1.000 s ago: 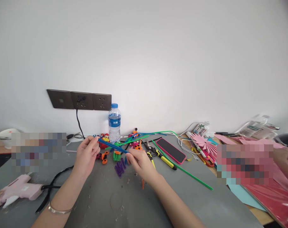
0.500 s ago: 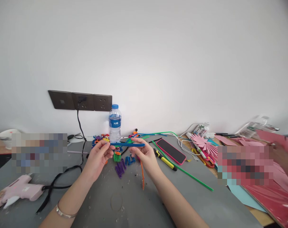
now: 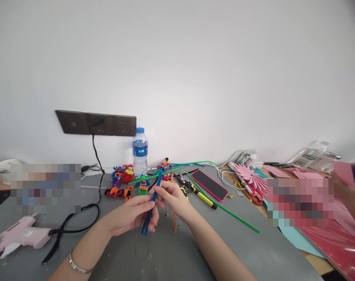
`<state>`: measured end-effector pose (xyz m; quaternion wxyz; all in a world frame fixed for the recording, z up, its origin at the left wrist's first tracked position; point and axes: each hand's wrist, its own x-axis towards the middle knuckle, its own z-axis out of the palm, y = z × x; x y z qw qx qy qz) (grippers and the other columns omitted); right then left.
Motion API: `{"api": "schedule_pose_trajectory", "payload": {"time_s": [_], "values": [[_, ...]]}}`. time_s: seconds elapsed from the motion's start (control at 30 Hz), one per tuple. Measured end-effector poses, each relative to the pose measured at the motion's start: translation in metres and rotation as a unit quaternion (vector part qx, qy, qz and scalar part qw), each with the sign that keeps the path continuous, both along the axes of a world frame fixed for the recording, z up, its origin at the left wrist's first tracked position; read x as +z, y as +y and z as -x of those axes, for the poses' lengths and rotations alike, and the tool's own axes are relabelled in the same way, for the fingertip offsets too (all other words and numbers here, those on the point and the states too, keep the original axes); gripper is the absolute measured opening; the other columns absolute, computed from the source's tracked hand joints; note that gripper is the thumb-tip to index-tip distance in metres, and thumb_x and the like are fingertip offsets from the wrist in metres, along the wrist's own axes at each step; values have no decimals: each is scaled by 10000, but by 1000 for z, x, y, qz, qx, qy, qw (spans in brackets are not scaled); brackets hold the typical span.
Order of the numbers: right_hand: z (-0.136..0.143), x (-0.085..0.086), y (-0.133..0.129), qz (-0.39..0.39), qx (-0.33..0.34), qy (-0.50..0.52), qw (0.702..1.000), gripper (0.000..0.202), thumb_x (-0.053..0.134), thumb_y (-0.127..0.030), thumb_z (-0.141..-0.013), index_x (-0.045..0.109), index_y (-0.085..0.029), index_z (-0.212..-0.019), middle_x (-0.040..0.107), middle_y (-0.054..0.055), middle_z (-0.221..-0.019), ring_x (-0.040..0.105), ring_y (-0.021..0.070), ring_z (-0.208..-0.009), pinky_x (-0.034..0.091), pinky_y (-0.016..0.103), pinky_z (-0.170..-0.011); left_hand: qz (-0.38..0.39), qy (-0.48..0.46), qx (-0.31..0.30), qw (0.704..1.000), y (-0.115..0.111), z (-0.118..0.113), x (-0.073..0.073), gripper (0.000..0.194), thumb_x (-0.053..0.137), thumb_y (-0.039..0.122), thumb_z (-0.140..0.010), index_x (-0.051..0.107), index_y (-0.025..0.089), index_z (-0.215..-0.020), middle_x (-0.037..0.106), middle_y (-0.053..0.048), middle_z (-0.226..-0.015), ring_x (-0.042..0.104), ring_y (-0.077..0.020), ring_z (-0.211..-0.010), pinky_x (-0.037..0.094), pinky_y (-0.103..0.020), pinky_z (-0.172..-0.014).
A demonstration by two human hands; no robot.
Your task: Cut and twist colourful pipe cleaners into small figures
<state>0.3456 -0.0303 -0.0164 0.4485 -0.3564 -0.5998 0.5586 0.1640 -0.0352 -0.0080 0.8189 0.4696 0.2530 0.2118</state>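
A bundle of blue pipe cleaners (image 3: 149, 214) is held between my two hands, tilted with its lower ends splayed apart. My left hand (image 3: 136, 212) grips the lower part between thumb and fingers. The fingers of my right hand (image 3: 168, 195) pinch the bundle higher up. An orange pipe cleaner (image 3: 175, 222) lies on the grey table (image 3: 165, 257) beside my right wrist. Just beyond my hands are small pipe-cleaner figures, among them a red and yellow one (image 3: 128, 174) and a purple one (image 3: 116, 177).
A water bottle (image 3: 140, 154) stands by the wall. Yellow-handled pliers (image 3: 205, 198), a phone (image 3: 209, 185) and a green pipe cleaner (image 3: 233, 214) lie right. A pink glue gun (image 3: 25, 234) lies left. At far right another person's hand (image 3: 345, 191) holds pink paper.
The blue pipe cleaners have swung from level to steeply tilted and come nearer to me. My left hand has moved right and down, closer to my right hand.
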Motion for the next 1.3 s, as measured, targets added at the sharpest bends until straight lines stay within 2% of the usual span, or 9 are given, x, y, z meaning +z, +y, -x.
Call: {"api": "schedule_pose_trajectory", "payload": {"time_s": [0.1, 0.2, 0.3, 0.4, 0.57, 0.67, 0.8, 0.97, 1.3], "values": [[-3, -2, 1, -91, -34, -133, 986, 296, 451, -402, -942, 611, -165, -868, 546, -9, -638, 513, 129, -578, 421, 261, -608, 26, 11, 38, 999, 2, -1, -6, 229, 607, 387, -881, 633, 161, -857, 392, 60, -599, 295, -55, -447, 351, -209, -478], [-13, -4, 4, -192, -174, -363, 895, 156, 478, -257, -909, 608, -171, -913, 598, 77, -906, 554, 210, -857, 428, 330, -783, 19, 18, 95, 995, 7, -1, -10, 235, 567, 390, -907, 623, 163, -884, 290, 82, -601, 190, -48, -454, 212, -185, -440], [-22, -6, 5, -150, -260, -548, 781, 197, 514, -196, -861, 590, -171, -1040, 568, 141, -1093, 514, 290, -1003, 412, 382, -819, 10, 27, 147, 989, 9, -3, -9, 274, 524, 447, -916, 586, 181, -896, 253, 94, -583, 150, -52, -439, 150, -197, -430], [-30, -6, 5, -83, -290, -612, 731, 272, 480, -214, -887, 538, -167, -1149, 555, 156, -1153, 524, 299, -1007, 422, 370, -785, 14, 28, 182, 983, 7, -8, -7, 293, 542, 478, -894, 473, 211, -795, 279, 105, -548, 130, -52, -425, 128, -206, -434], [-48, -6, 10, -16, -287, -655, 699, 305, 386, -206, -948, 488, -129, -1225, 590, 175, -1157, 553, 304, -1043, 429, 342, -753, -19, 49, 206, 977, 4, -13, -8, 317, 560, 473, -868, 393, 227, -757, 351, 107, -501, 109, -58, -419, 115, -230, -444], [-54, -8, 12, -21, -260, -681, 684, 343, 458, -200, -914, 482, -106, -1243, 584, 193, -1186, 534, 315, -1098, 433, 355, -792, -25, 59, 199, 978, 4, -13, -10, 307, 540, 454, -871, 383, 228, -736, 328, 110, -482, 99, -66, -426, 98, -241, -448], [-50, -7, 8, -23, -245, -689, 682, 462, 594, -324, -844, 496, -108, -1240, 551, 202, -1208, 512, 346, -1117, 434, 404, -847, -25, 42, 187, 981, 5, -13, -10, 257, 520, 374, -859, 358, 231, -720, 339, 105, -478, 109, -74, -435, 112, -249, -458], [-47, -1, 4, 51, -264, -698, 664, 564, 669, -390, -781, 501, -103, -1236, 496, 218, -1239, 483, 369, -1150, 444, 437, -837, -38, 39, 176, 983, 5, -12, -8, 338, 521, 385, -849, 323, 217, -634, 330, 89, -503, 132, -74, -451, 142, -256, -477], [-62, -6, 15, 85, -243, -689, 677, 644, 656, -401, -747, 476, -27, -1239, 541, 246, -1120, 522, 380, -1086, 409, 368, -807, -67, 63, 203, 975, 8, -13, -18, 390, 588, 508, -835, 387, 206, -692, 401, 80, -578, 166, -63, -466, 165, -232, -482]]}}
